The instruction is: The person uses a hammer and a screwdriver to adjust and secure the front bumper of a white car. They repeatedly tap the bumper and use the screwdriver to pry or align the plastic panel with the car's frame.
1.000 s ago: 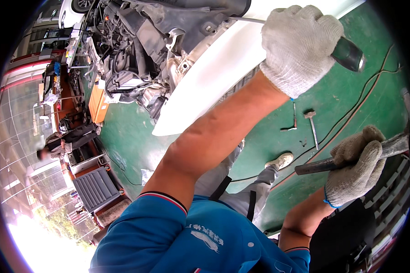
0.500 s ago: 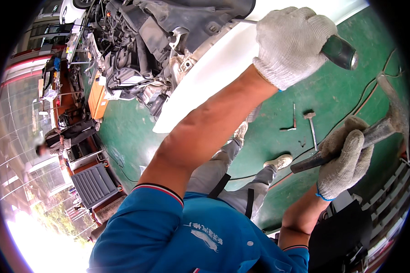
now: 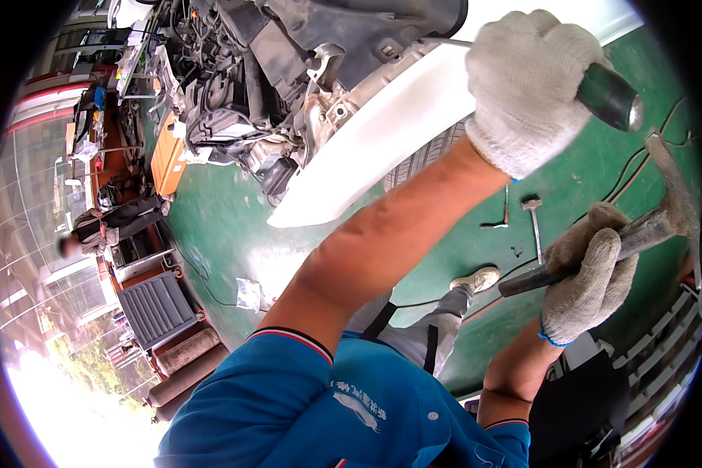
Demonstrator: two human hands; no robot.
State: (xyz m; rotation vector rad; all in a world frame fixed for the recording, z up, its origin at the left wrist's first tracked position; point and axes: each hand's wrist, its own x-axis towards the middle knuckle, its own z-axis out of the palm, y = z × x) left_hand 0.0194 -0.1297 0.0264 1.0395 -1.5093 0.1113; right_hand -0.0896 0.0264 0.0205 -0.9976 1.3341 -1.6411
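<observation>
My left hand [image 3: 529, 90], in a pale knit glove, grips a screwdriver-like tool [image 3: 607, 100] by its dark green handle. Its metal shaft reaches left to the upper edge of the white car fender [image 3: 366, 156], beside the exposed engine bay [image 3: 226, 101]; whether the tip touches is unclear. Below and to the right, my right hand [image 3: 589, 273], in a soiled glove, holds a hammer [image 3: 663, 222] by its handle, with the worn metal head raised at the right edge.
A mallet [image 3: 535, 226], another hand tool [image 3: 504, 214] and hoses [image 3: 636, 171] lie on the green floor. A co-worker [image 3: 109, 230] is at the left, near an orange cabinet [image 3: 166, 156], a grey ribbed cart [image 3: 156, 308] and cylinders [image 3: 187, 374]. White slatted racking [image 3: 663, 351] stands at right.
The hammer in my right hand has risen, bringing its head into view. My left hand dipped left, then shifted right and slightly down with its tool. More tire shows under the fender.
</observation>
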